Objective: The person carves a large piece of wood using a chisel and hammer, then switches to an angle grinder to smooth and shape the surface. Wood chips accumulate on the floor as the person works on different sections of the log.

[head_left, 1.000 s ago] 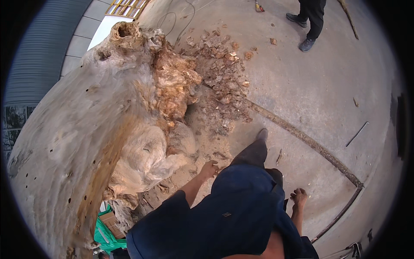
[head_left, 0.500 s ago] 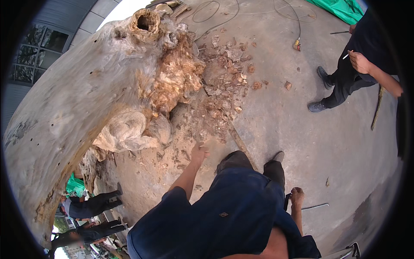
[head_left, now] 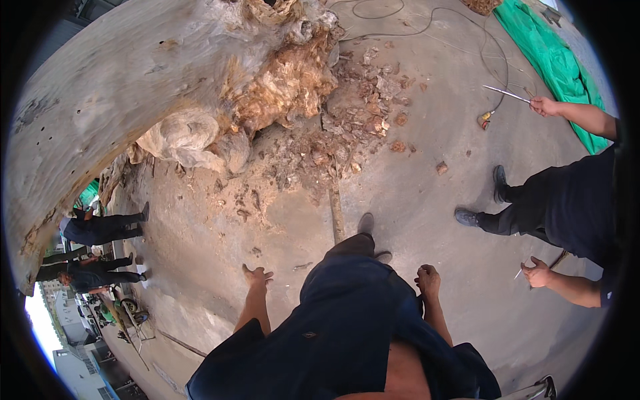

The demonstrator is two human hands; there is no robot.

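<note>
The person's two hands were apart from each other, and both hung above the concrete floor [head_left: 467, 327]. The left hand [head_left: 257, 275] had its fingers open and spread, and nothing was visible in it. The right hand [head_left: 427, 281] was loosely curled; whether it held something small, I could not tell. A very large, weathered tree trunk [head_left: 133, 87] filled the upper left side, well apart from both hands. Its rough orange-brown face [head_left: 287, 90] was turned toward many broken bark pieces [head_left: 373, 100], which lay scattered beside it. From these pieces a narrow brown strip [head_left: 336, 210] reached nearly to the person's shoe [head_left: 366, 223].

At the right stood a co-worker [head_left: 573, 207] in dark clothes, with a thin metal rod [head_left: 507, 94] in one hand and what looked like a cigarette [head_left: 518, 273] in the other. Behind the rod lay a green tarpaulin [head_left: 553, 67]. Two other people [head_left: 103, 229] were at the far left, below the trunk.
</note>
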